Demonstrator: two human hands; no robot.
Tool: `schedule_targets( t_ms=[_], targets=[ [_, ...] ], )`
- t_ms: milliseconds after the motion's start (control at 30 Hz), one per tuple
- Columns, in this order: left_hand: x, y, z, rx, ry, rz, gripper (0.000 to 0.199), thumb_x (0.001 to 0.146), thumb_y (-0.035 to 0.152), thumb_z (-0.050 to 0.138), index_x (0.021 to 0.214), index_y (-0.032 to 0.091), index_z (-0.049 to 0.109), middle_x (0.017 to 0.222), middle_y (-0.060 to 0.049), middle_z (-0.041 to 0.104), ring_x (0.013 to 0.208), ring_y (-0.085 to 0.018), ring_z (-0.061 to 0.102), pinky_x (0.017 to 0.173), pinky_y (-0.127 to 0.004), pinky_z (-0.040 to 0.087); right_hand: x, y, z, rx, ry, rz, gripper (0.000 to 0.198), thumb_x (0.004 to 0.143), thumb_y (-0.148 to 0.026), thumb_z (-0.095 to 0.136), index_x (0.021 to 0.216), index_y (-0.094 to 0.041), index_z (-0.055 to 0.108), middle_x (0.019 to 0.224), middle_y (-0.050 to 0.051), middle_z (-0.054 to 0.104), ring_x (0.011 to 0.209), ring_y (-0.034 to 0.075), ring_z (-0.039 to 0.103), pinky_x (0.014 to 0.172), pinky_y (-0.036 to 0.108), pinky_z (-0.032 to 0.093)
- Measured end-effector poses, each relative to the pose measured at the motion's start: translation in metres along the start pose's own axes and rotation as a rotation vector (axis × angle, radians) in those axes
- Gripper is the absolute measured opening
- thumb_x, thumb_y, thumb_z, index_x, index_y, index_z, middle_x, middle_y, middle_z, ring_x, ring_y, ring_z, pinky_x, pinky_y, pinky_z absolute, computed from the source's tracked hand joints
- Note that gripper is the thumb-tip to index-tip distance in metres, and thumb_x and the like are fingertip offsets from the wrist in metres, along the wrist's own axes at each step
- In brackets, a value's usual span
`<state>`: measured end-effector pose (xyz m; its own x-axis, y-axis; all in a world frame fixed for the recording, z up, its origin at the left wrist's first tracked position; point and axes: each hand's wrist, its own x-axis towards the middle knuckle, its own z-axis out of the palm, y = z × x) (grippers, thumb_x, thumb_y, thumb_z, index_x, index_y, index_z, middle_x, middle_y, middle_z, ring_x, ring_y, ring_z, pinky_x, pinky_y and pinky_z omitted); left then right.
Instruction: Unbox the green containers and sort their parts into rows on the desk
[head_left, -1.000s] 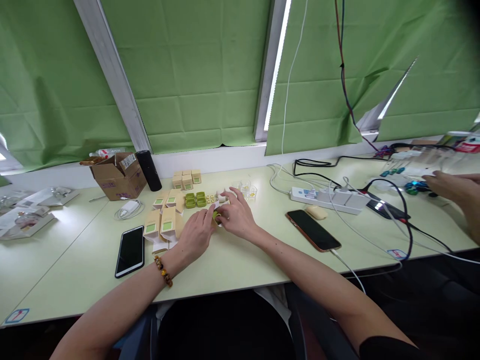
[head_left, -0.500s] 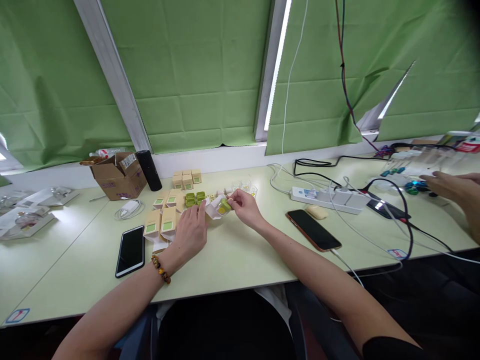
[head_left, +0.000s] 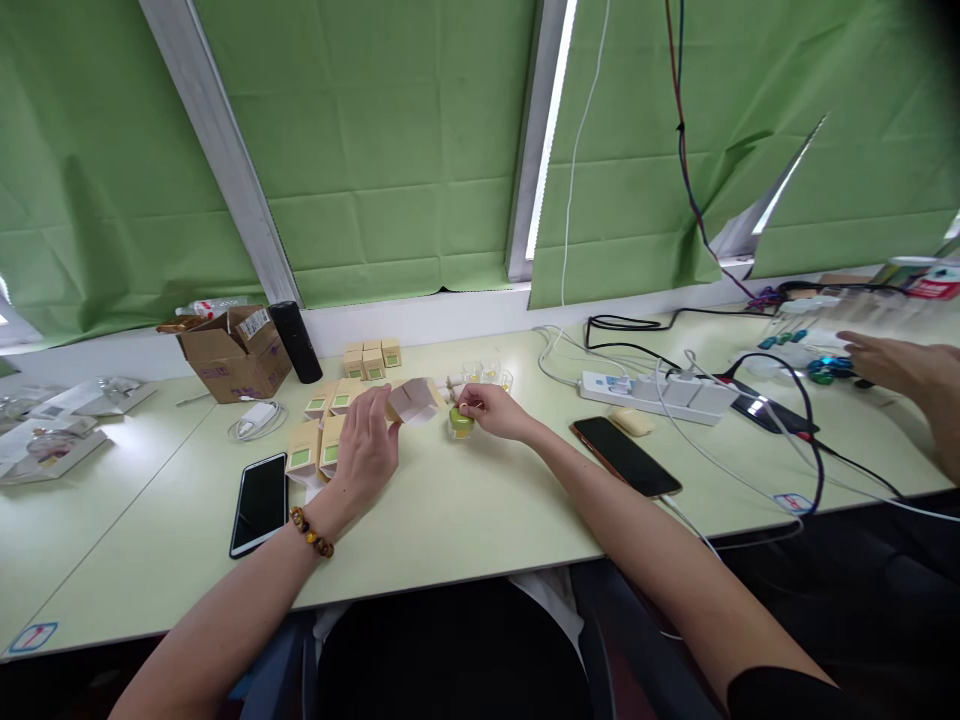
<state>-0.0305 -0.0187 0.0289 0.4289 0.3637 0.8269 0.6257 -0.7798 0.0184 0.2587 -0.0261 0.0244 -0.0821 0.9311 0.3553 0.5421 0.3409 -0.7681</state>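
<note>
Parted from the box (head_left: 411,402), the green jar (head_left: 461,424) is pinched by the right hand (head_left: 493,408) behind the front edge of the table (head_left: 465,515), the box by the left hand (head_left: 367,442). If fingertips slip, the jar could be dropped.

Single view, worn on the person's head. Camera stands above the near side of the table (head_left: 480,520), facing forward and pitched downward. Person's dark-clad lap (head_left: 450,650) occupies bottom centre, close below the lens. Left forearm (head_left: 232,605) enters at lower left, right forearm (head_left: 637,530) at lower right; they run inward to the left grip (head_left: 365,440) and right grip (head_left: 491,410), near mid-frame, at arm's reach. Table spans the full frame width. Green blinds (head_left: 375,150) beyond it fill the upper part. Window posts (head_left: 225,160) spread apart toward the top edge, consistent with the downward tilt.
</note>
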Motion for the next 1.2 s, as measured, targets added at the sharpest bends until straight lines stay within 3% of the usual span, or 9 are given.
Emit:
schedule_targets(
  t_ms=[100, 233, 333, 433, 533, 633, 767, 967, 1200],
  targets=[
    [-0.004, 0.000, 0.003, -0.078, 0.063, -0.005, 0.070, 0.100, 0.015, 0.054, 0.160, 0.021, 0.018, 0.144, -0.022, 0.055, 0.140, -0.035, 0.053, 0.114, -0.060, 0.049, -0.003, -0.001, 0.007, -0.073, -0.044, -0.031, 0.007, 0.084, -0.024, 0.064, 0.078, -0.020, 0.065, 0.085, 0.002, 0.076, 0.075, 0.017, 0.069, 0.070, 0.030, 0.054],
    [-0.007, 0.003, 0.007, -0.247, 0.044, -0.098, 0.067, 0.101, 0.021, 0.056, 0.158, 0.021, 0.021, 0.149, -0.022, 0.052, 0.144, -0.034, 0.052, 0.118, -0.060, 0.046, -0.004, -0.004, 0.009, -0.126, -0.067, -0.040, 0.005, 0.084, -0.023, 0.066, 0.081, -0.020, 0.068, 0.084, 0.002, 0.076, 0.076, 0.018, 0.069, 0.073, 0.032, 0.056],
    [-0.005, 0.006, 0.009, -0.613, -0.030, -0.297, 0.062, 0.105, 0.031, 0.052, 0.157, 0.023, 0.019, 0.148, -0.020, 0.054, 0.137, -0.029, 0.058, 0.117, -0.054, 0.049, -0.005, -0.011, 0.008, -0.128, 0.005, -0.077, 0.008, 0.087, -0.026, 0.068, 0.093, -0.021, 0.071, 0.099, 0.004, 0.079, 0.092, 0.021, 0.072, 0.085, 0.039, 0.057],
    [0.001, 0.010, 0.010, -1.102, -0.141, -0.573, 0.055, 0.108, 0.040, 0.046, 0.155, 0.027, 0.020, 0.140, -0.016, 0.063, 0.121, -0.023, 0.067, 0.106, -0.048, 0.057, -0.009, -0.023, 0.008, -0.082, 0.151, -0.171, 0.017, 0.090, -0.029, 0.066, 0.105, -0.023, 0.070, 0.110, 0.006, 0.078, 0.101, 0.024, 0.070, 0.090, 0.042, 0.057],
    [0.006, 0.015, 0.007, -1.521, -0.155, -0.784, 0.049, 0.105, 0.042, 0.056, 0.146, 0.025, 0.036, 0.138, -0.015, 0.065, 0.110, -0.024, 0.071, 0.094, -0.044, 0.061, -0.017, -0.038, 0.013, 0.014, 0.218, -0.283, 0.021, 0.092, -0.031, 0.066, 0.111, -0.024, 0.068, 0.115, 0.008, 0.077, 0.105, 0.025, 0.070, 0.090, 0.043, 0.056],
    [0.010, 0.019, 0.003, -1.750, -0.152, -0.896, 0.045, 0.099, 0.037, 0.068, 0.137, 0.022, 0.049, 0.136, -0.016, 0.067, 0.107, -0.026, 0.072, 0.087, -0.042, 0.060, -0.025, -0.051, 0.021, 0.110, 0.170, -0.300, 0.025, 0.095, -0.037, 0.067, 0.116, -0.024, 0.068, 0.117, 0.009, 0.077, 0.109, 0.026, 0.070, 0.094, 0.043, 0.053],
    [0.011, 0.021, 0.000, -1.800, -0.165, -0.915, 0.045, 0.095, 0.028, 0.072, 0.135, 0.019, 0.054, 0.127, -0.015, 0.071, 0.101, -0.027, 0.074, 0.085, -0.040, 0.059, -0.030, -0.060, 0.031, 0.204, 0.067, -0.198, 0.040, 0.097, -0.053, 0.063, 0.123, -0.023, 0.070, 0.118, 0.010, 0.076, 0.113, 0.028, 0.067, 0.088, 0.040, 0.052],
    [0.004, 0.021, 0.009, -1.745, -0.163, -0.872, 0.049, 0.094, 0.038, 0.075, 0.136, 0.021, 0.056, 0.125, -0.012, 0.071, 0.096, -0.023, 0.073, 0.086, -0.040, 0.060, -0.029, -0.062, 0.035, 0.394, -0.011, -0.081, 0.059, 0.090, -0.073, 0.065, 0.118, -0.023, 0.075, 0.113, 0.010, 0.076, 0.101, 0.027, 0.068, 0.078, 0.036, 0.053],
    [-0.001, 0.023, 0.014, -1.584, -0.171, -0.809, 0.051, 0.096, 0.050, 0.071, 0.137, 0.025, 0.053, 0.134, -0.011, 0.066, 0.114, -0.024, 0.068, 0.098, -0.043, 0.059, -0.028, -0.068, 0.037, 0.757, -0.093, 0.025, 0.057, 0.073, -0.065, 0.088, 0.111, -0.024, 0.073, 0.110, 0.007, 0.078, 0.106, 0.028, 0.073, 0.098, 0.041, 0.057]
  ],
)
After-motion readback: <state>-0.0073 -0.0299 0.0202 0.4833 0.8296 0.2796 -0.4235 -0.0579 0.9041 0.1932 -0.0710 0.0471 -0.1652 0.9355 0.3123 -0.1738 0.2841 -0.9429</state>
